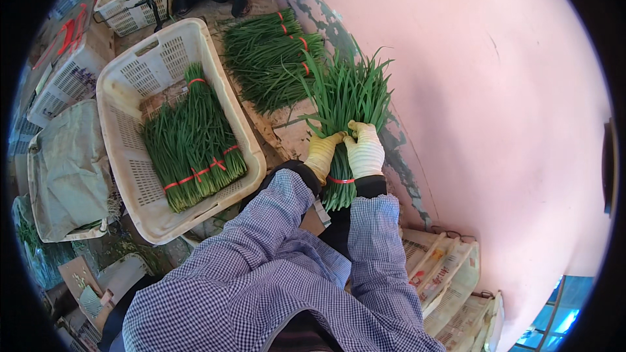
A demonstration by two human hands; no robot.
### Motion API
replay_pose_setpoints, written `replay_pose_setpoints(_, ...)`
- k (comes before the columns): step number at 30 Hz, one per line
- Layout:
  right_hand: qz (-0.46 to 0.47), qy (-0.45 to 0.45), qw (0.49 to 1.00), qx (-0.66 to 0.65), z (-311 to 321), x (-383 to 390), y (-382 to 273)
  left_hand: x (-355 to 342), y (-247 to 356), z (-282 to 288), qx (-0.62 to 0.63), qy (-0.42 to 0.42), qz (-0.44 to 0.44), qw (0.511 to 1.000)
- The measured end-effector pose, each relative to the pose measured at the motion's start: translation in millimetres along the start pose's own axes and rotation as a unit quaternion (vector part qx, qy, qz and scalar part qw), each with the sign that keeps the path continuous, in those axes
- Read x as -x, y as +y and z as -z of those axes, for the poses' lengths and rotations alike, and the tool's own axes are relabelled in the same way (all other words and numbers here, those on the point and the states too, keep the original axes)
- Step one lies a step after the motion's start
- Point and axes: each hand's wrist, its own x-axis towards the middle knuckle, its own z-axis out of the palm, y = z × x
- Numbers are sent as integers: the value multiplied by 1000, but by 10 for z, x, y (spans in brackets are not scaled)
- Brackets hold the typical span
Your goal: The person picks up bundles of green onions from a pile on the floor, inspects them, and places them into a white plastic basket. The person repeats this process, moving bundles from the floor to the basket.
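A thick bunch of green garlic chives (349, 94) stands in front of me, its leafy tips fanning out away from me. A red band (340, 181) circles it near the pale stem ends. My left hand (321, 155), in a yellowish glove, is closed on the bunch's left side. On the right side my right hand (365, 153), in a white ribbed glove with yellow fingertips, is closed too, its thumb and fingers bent near the left fingertips. The gloves cover the middle of the bunch, so whether a thin tie lies between the fingers cannot be seen.
Left of me, a white plastic crate (189, 231) holds several red-banded chive bundles (195, 137). More banded bundles (270, 58) lie on the floor beyond my hands. A pink wall (482, 91) rises close on the right. Stacked crates (450, 274) stand at lower right; a cloth-covered crate (72, 163) is far left.
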Motion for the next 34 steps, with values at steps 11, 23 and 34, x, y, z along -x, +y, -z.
replay_pose_setpoints(11,114,-82,981,136,141,-80,185,174,101,-84,-22,-12,-37,999)
replay_pose_setpoints(23,-91,-250,961,72,738,-125,-60,208,126,-137,-32,-25,-50,998)
replay_pose_setpoints(34,41,-124,978,160,574,-490,-89,133,35,-101,-96,-33,-91,991)
